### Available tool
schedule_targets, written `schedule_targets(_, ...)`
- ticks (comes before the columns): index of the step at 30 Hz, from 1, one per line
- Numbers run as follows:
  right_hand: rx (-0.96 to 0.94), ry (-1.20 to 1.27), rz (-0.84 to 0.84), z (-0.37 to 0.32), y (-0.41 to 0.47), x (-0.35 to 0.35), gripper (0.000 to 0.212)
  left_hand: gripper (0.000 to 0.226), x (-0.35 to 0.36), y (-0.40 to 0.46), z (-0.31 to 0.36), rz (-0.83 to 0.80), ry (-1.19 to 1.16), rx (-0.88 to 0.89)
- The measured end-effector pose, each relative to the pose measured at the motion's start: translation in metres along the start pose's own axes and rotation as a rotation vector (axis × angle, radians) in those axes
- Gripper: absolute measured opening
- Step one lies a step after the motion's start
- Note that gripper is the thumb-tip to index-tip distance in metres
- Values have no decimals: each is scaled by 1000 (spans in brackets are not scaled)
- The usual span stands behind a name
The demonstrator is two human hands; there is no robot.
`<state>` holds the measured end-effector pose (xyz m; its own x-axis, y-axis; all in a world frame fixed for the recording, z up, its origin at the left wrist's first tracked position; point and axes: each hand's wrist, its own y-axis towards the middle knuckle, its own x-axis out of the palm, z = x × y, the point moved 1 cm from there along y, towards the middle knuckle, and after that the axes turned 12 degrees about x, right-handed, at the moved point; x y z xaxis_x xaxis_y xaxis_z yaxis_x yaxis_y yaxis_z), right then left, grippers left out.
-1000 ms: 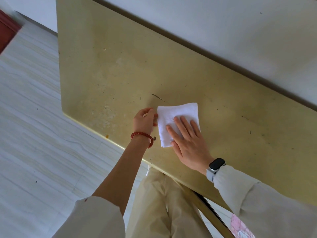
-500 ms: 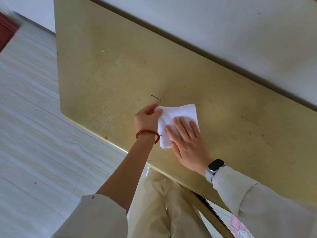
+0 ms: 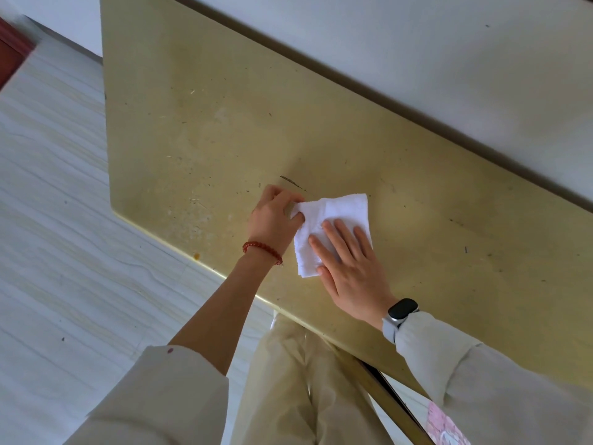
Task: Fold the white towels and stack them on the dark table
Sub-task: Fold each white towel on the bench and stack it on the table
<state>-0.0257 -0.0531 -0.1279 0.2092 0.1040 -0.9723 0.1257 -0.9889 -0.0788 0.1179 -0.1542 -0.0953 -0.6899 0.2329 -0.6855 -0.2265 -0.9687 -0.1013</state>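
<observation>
white towel (image 3: 337,216) lies on the table (image 3: 199,130) near its front edge, between the hands. the left hand (image 3: 274,220) pinches the towel's left corner, lifting a fold; the right hand (image 3: 349,268) presses flat on its lower half, fingers straight and spread. the towel is soft terry cloth, roughly square, its long axis running from the front edge toward the wall. the table is smooth, yellowish and scuffed.

Hidden under the flat right hand (image 3: 348,268): the near right part of the white towel (image 3: 340,213). Covered by the left hand's (image 3: 272,220) pinching fingers: its left corner. Cut off at the right edge: the tabletop (image 3: 449,187).
</observation>
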Motion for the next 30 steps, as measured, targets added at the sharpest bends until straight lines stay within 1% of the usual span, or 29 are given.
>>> schedule_targets(3,-3,9,5,0,0,0,46,22,-3,2,1,-3,77,6)
schedule_targets(5,-4,14,11,0,0,0,46,21,-6,2,0,28,133,44)
schedule_targets(7,-5,19,17,0,0,0,45,26,-6,0,-1,40,137,103)
schedule_targets(9,-7,18,19,0,0,1,46,28,-7,-1,-4,8,76,77)
schedule_targets(12,-7,21,23,0,0,1,46,16,-11,-2,-11,44,-130,-32)
schedule_targets(13,-5,23,23,-1,0,1,46,11,-13,-2,-13,64,-176,-48)
schedule_targets(15,-2,24,22,-1,0,1,46,5,-16,-3,-15,55,-203,-60)
schedule_targets(18,-2,19,21,-1,0,1,46,5,-15,-2,-14,7,-192,-45)
schedule_targets(21,0,12,14,-1,-1,2,47,19,-12,0,-11,6,-196,-33)
schedule_targets(23,3,10,9,-1,0,1,47,22,-8,2,-7,-16,-192,-45)
schedule_targets(30,1,4,10,0,0,2,47,5,-5,12,-5,-71,-62,-75)
